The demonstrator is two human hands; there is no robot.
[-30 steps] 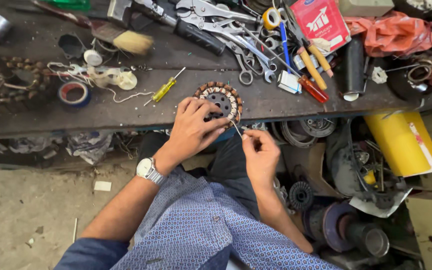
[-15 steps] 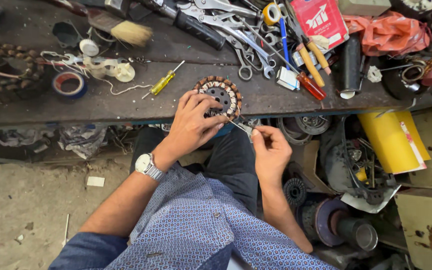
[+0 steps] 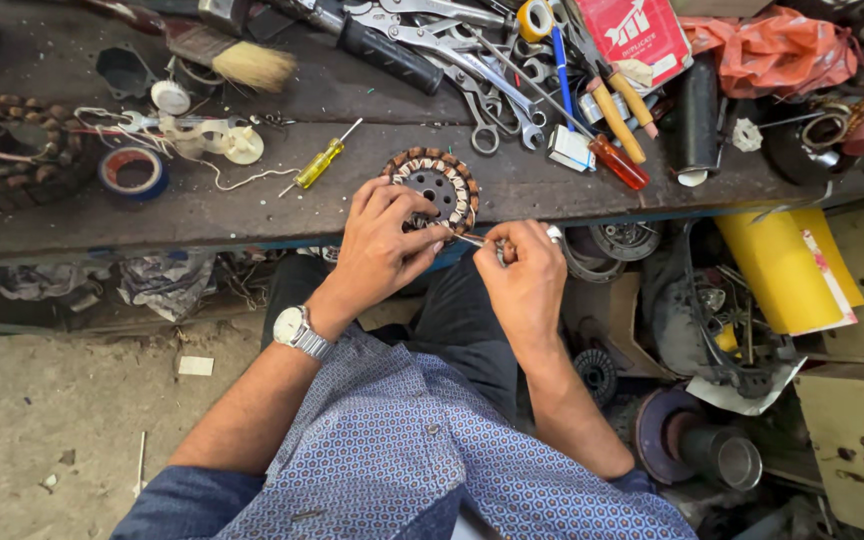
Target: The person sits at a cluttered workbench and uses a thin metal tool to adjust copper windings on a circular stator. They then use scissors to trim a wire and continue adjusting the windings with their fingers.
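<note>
A round stator [image 3: 439, 184] with copper-wound coils lies at the front edge of the dark workbench [image 3: 252, 215]. My left hand [image 3: 384, 240] grips its near rim, fingers curled over the coils. My right hand [image 3: 524, 272] pinches a thin metal tool [image 3: 474, 240] whose tip points at the stator's lower edge, just beside my left fingertips. A wristwatch [image 3: 298, 331] sits on my left wrist.
A yellow-handled screwdriver [image 3: 320, 162] lies left of the stator. A roll of blue tape [image 3: 133, 171], a brush [image 3: 237, 60], several wrenches [image 3: 472, 70], a red box [image 3: 636, 35] and screwdrivers [image 3: 614, 135] crowd the bench. A yellow container [image 3: 782, 265] and metal parts lie below at right.
The view has shifted slightly. My right hand has moved closer to the stator, bringing the thin tool up to its lower edge. My left hand stays on the stator.
</note>
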